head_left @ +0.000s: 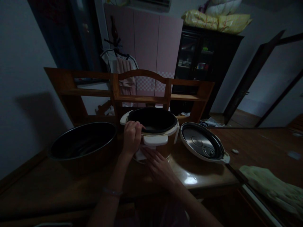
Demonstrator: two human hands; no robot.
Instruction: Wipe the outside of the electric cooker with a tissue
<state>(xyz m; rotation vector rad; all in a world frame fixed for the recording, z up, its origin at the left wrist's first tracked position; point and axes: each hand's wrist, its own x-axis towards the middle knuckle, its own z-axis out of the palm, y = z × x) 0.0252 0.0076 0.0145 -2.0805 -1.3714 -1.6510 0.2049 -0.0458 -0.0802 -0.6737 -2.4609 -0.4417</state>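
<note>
A white rice cooker (156, 139) with a dark, open-topped inside stands on the wooden desk. My left hand (132, 137) is closed over the front left of its rim, fingers curled over the edge. Lower down, my right hand (161, 165) presses a white cloth (141, 154) against the cooker's front, its fingers stretched and close together; the dim light hides part of the cloth. On the left sits a dark inner pot (82, 143) with a thin pale rim. To the right, the cooker's round lid (200, 140) lies with its metal inner side up.
A wooden shelf frame (142, 98) rises along the desk's back edge, close behind the cooker. Pale green fabric (272, 189) lies at the far right, near a small white object (235, 151). A wall (21, 94) bounds the left side.
</note>
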